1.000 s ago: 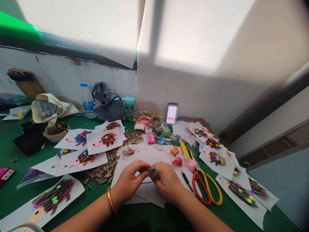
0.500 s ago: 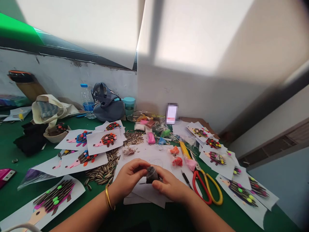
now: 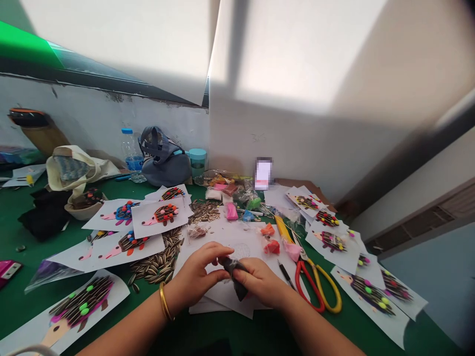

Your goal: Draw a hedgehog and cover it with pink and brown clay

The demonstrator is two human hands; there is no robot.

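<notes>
A dark grey packet (image 3: 238,283), wrapped in thin clear plastic, is held above white paper sheets (image 3: 217,232) at the centre front. My right hand (image 3: 260,283) pinches it between thumb and fingers from the right. From the left, the fingertips of my left hand (image 3: 202,272) close on its upper end; a gold bangle circles that wrist. Beyond the hands, a faint round pencil drawing (image 3: 242,250) shows on the paper. Orange-red packets (image 3: 272,246) lie to the right of it.
Sunflower seeds (image 3: 159,259) lie left of the paper beside hedgehog pictures (image 3: 158,217). Red and yellow-handled scissors (image 3: 310,284) and a black pen (image 3: 286,275) are at the right. More pictures (image 3: 374,296) lie farther right. Behind are a grey bag (image 3: 166,165), a bottle (image 3: 131,155) and a phone (image 3: 263,173).
The dark grey packet has turned and its lower end now points down and right. My right hand has shifted its grip on it, and more of the pencil drawing shows.
</notes>
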